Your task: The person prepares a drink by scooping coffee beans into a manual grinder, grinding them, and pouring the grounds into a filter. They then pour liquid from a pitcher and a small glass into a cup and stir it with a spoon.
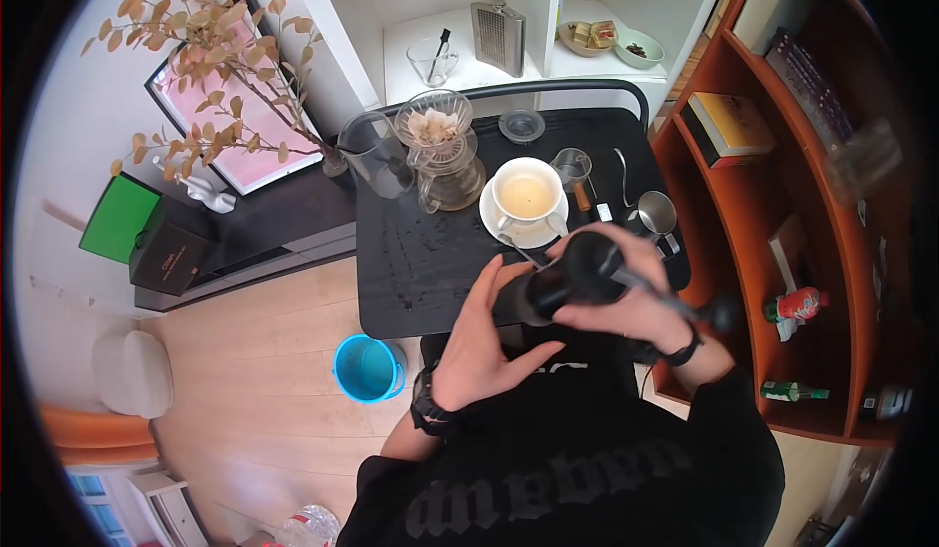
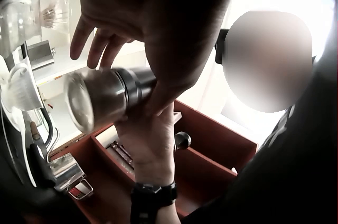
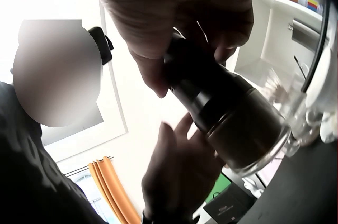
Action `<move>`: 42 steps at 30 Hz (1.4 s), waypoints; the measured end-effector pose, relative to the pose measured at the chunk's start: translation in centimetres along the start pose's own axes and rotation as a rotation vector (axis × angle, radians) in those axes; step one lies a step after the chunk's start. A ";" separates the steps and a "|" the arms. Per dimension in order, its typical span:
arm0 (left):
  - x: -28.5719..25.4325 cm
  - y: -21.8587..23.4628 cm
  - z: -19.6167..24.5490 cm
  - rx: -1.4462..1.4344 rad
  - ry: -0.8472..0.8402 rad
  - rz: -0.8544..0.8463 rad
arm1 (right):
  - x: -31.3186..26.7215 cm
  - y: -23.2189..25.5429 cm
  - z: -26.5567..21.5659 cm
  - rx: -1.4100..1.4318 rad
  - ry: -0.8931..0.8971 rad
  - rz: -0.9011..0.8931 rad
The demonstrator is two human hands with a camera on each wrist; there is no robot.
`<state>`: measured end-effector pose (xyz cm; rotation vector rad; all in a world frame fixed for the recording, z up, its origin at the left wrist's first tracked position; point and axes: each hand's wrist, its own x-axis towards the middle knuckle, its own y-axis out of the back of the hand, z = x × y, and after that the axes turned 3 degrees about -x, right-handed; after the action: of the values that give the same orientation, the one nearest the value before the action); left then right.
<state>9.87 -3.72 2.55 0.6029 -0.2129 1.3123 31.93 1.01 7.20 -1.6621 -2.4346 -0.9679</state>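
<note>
In the head view my right hand (image 1: 641,298) grips a hand coffee grinder (image 1: 562,288) by its black upper body, holding it tilted close over the table's front edge. Its crank ends in a dark knob (image 1: 722,312). The right wrist view shows the clear jar (image 3: 248,134) at the grinder's lower end, with the fingers curled around the black part. Just left of the grinder, my left hand (image 1: 474,347) is spread, fingers straight and thumb out. A white cup (image 1: 528,195) of pale yellowish liquid stands on a saucer (image 1: 497,224) beyond the hands, a spoon (image 1: 523,251) beside it.
On the black table (image 1: 411,303) stand a dripper (image 1: 433,122) with a used-looking filter on a glass server (image 1: 455,180), an empty glass jug (image 1: 377,161) and a metal pitcher (image 1: 655,213). A blue bucket (image 1: 369,369) sits on the floor. Wooden shelves (image 1: 724,234) border the right side.
</note>
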 end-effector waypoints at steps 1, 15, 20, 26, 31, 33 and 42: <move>-0.6 0.5 -0.2 -0.008 0.041 -0.013 | 0.2 2.0 -0.1 -0.057 -0.050 -0.030; -6.7 5.2 -2.9 -0.079 0.347 0.059 | 11.3 16.2 14.0 -0.206 -0.276 0.345; -7.4 5.7 -2.9 -0.036 0.376 0.103 | 11.6 15.4 20.1 -0.251 -0.401 0.299; -8.0 5.5 -3.5 -0.007 0.394 0.125 | 10.9 14.3 24.1 -0.228 -0.450 0.219; -8.0 5.4 -3.6 -0.002 0.409 0.136 | 10.5 14.5 25.5 -0.239 -0.428 0.175; -7.8 5.4 -3.6 -0.010 0.433 0.133 | 10.4 14.7 25.5 -0.318 -0.477 0.140; -7.1 6.0 -4.2 0.012 0.427 0.145 | 7.8 14.7 26.9 -0.305 -0.526 0.076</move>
<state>1.59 -6.73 -2.56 0.3094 0.1041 1.5505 49.30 24.55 -4.70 -2.3560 -2.5921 -1.0418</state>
